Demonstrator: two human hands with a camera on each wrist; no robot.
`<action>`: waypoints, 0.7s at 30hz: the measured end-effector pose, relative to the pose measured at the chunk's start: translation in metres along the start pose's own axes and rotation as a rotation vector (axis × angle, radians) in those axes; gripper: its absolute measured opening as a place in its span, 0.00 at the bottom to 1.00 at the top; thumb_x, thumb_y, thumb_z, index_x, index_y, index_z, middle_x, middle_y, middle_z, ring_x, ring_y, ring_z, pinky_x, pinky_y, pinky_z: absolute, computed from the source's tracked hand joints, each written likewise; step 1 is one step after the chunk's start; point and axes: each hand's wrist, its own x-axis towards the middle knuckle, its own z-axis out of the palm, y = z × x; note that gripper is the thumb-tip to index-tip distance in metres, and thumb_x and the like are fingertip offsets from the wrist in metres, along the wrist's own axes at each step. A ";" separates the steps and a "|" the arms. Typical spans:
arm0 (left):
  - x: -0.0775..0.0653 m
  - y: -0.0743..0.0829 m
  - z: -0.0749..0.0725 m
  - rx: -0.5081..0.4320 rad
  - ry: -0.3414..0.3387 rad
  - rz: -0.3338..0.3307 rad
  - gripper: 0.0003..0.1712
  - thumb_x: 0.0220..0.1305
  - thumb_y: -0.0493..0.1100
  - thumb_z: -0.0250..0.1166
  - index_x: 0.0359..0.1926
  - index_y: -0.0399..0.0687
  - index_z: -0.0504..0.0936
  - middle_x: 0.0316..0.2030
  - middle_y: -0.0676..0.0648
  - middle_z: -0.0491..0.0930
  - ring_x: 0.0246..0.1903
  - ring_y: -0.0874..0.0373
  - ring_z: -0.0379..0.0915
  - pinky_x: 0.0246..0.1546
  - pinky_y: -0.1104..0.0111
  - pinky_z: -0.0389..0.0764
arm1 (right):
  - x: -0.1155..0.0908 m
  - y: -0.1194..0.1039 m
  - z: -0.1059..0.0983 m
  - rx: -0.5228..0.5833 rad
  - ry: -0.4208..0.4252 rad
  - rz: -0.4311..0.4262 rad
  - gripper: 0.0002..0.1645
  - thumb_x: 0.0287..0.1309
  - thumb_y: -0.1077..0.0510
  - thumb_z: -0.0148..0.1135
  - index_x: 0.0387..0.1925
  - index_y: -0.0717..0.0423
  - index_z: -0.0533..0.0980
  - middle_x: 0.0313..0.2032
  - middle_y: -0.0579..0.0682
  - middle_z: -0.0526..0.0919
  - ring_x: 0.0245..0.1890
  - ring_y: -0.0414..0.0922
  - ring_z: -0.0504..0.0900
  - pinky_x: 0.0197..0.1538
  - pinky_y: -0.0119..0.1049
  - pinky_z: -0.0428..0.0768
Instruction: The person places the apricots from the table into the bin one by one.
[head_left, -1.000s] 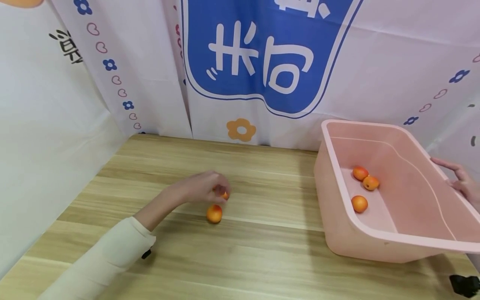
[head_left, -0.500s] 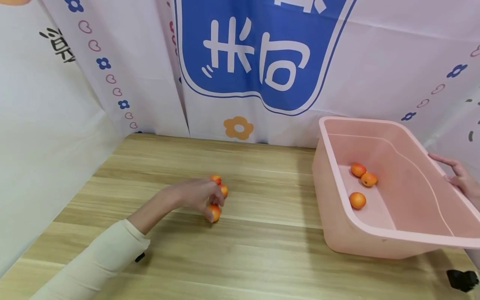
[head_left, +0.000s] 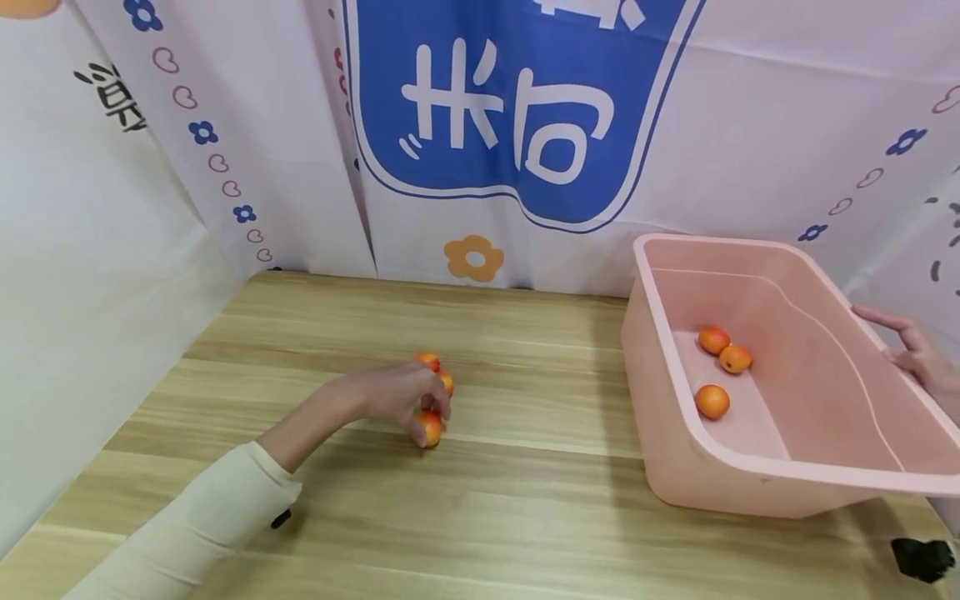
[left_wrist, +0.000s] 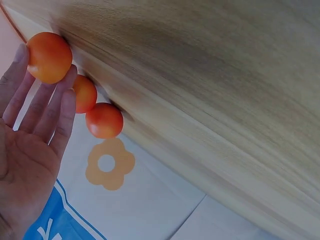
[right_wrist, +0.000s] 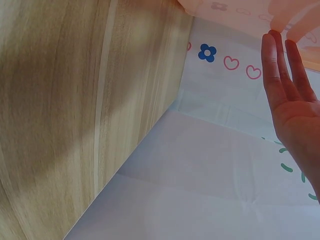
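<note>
My left hand [head_left: 390, 396] pinches a round orange-red fruit [left_wrist: 50, 57] between thumb and fingertips, low at the tabletop. Its exact kind is unclear. Just beyond it lie two more such fruits, a nearer fruit [left_wrist: 85, 94] and a farther fruit [left_wrist: 104, 120], partly covered by the hand in the head view. On the right stands a pink plastic basin [head_left: 720, 467] with three similar fruits on its floor, among them one fruit [head_left: 712, 402] near the left wall. With fingers straight, my right hand [right_wrist: 295, 100] touches the basin's outer right side by the rim.
The wooden table [head_left: 510, 500] ends at a printed white cloth [head_left: 570, 258] at the back and sides. A small black object [head_left: 922, 560] shows at the lower right. Another dark piece [head_left: 281, 518] is beside the left sleeve.
My left hand has come down and nearer, from above the fruits onto the nearest one, uncovering part of the two behind. The right hand has stayed at the basin; the head view has shifted slightly.
</note>
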 end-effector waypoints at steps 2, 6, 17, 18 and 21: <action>0.000 0.000 0.000 -0.007 0.011 0.013 0.15 0.52 0.33 0.80 0.42 0.42 0.89 0.36 0.55 0.84 0.38 0.62 0.78 0.46 0.67 0.82 | -0.001 0.000 0.001 -0.024 0.023 0.001 0.55 0.53 0.82 0.21 0.61 0.40 0.82 0.28 0.46 0.86 0.17 0.33 0.81 0.20 0.20 0.77; 0.000 0.001 0.000 -0.020 0.046 0.023 0.18 0.57 0.30 0.76 0.49 0.36 0.87 0.43 0.51 0.85 0.44 0.60 0.79 0.51 0.62 0.84 | 0.001 -0.001 -0.002 -0.051 0.005 -0.008 0.56 0.52 0.83 0.21 0.60 0.38 0.82 0.35 0.44 0.88 0.21 0.32 0.83 0.23 0.20 0.77; 0.007 0.008 -0.007 -0.011 0.162 0.141 0.21 0.59 0.28 0.72 0.55 0.30 0.83 0.51 0.39 0.86 0.49 0.51 0.82 0.53 0.60 0.84 | -0.003 -0.002 0.004 -0.136 0.070 0.001 0.51 0.60 0.82 0.27 0.59 0.34 0.81 0.33 0.37 0.86 0.13 0.31 0.75 0.17 0.19 0.71; 0.008 0.009 -0.008 -0.006 0.166 0.141 0.22 0.60 0.28 0.72 0.55 0.30 0.83 0.51 0.38 0.86 0.50 0.50 0.82 0.54 0.60 0.84 | -0.003 -0.003 0.005 -0.145 0.086 0.004 0.52 0.58 0.82 0.26 0.58 0.33 0.81 0.35 0.36 0.86 0.13 0.31 0.74 0.17 0.19 0.71; 0.009 0.011 -0.010 -0.004 0.171 0.134 0.22 0.60 0.29 0.74 0.56 0.30 0.83 0.52 0.39 0.86 0.49 0.53 0.82 0.53 0.61 0.84 | -0.002 -0.004 0.008 -0.151 0.104 0.005 0.55 0.54 0.83 0.24 0.56 0.32 0.82 0.41 0.34 0.85 0.14 0.32 0.74 0.17 0.19 0.70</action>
